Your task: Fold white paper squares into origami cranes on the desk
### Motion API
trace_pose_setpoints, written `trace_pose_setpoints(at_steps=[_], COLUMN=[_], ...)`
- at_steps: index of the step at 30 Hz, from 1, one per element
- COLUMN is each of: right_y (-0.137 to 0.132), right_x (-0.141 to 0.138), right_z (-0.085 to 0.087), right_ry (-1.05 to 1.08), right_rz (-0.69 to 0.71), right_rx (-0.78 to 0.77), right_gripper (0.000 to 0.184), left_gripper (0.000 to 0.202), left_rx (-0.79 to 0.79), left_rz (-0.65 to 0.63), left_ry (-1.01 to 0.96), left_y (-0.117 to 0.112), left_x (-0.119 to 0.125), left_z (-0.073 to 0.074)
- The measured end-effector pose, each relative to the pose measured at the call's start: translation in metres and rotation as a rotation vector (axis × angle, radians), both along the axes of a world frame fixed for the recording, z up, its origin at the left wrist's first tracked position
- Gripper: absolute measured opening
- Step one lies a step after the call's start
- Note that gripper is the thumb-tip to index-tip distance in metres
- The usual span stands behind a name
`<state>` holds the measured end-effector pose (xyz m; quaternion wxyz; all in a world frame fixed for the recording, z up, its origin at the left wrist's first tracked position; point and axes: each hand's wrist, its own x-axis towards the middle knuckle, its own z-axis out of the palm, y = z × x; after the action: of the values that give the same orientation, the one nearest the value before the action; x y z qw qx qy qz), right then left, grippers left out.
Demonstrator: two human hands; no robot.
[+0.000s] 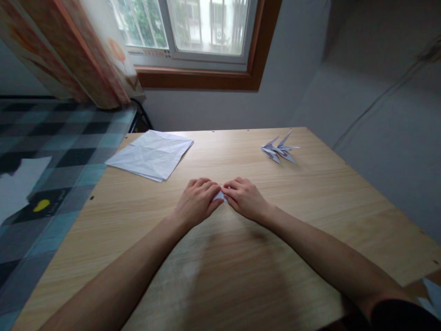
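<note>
My left hand (197,200) and my right hand (245,197) meet at the middle of a wooden table (241,257), knuckles up and fingers curled inward. Between their fingertips a small piece of white folded paper (219,196) shows, mostly hidden by both hands. Both hands press or pinch on it against the tabletop. A finished folded paper figure (279,150) with pointed wings lies farther back on the right. A stack of creased white paper sheets (150,154) lies at the back left of the table.
A bed with a dark checked cover (51,151) adjoins the table's left edge, with a white sheet (17,188) on it. Behind the table are a grey wall, a window (193,27) and a patterned curtain (79,50). A grey wall runs along the right.
</note>
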<state>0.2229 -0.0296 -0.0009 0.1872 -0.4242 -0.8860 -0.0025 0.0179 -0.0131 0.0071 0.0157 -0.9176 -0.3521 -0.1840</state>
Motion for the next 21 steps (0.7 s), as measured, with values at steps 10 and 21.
trace_pose_setpoints(at_steps=[10,21], right_y=[-0.004,-0.009], right_x=[-0.005,0.009], right_z=[0.004,0.002], right_ry=[-0.057,-0.110], right_rz=[-0.066,-0.098], right_rx=[0.009,0.043], right_gripper=[0.022,0.024], left_gripper=[0.042,0.043], left_rx=[-0.057,-0.115], left_rz=[0.147,0.168], left_ry=[0.134,0.125], left_y=[-0.001,0.002], left_x=[0.003,0.001], left_z=[-0.007,-0.012])
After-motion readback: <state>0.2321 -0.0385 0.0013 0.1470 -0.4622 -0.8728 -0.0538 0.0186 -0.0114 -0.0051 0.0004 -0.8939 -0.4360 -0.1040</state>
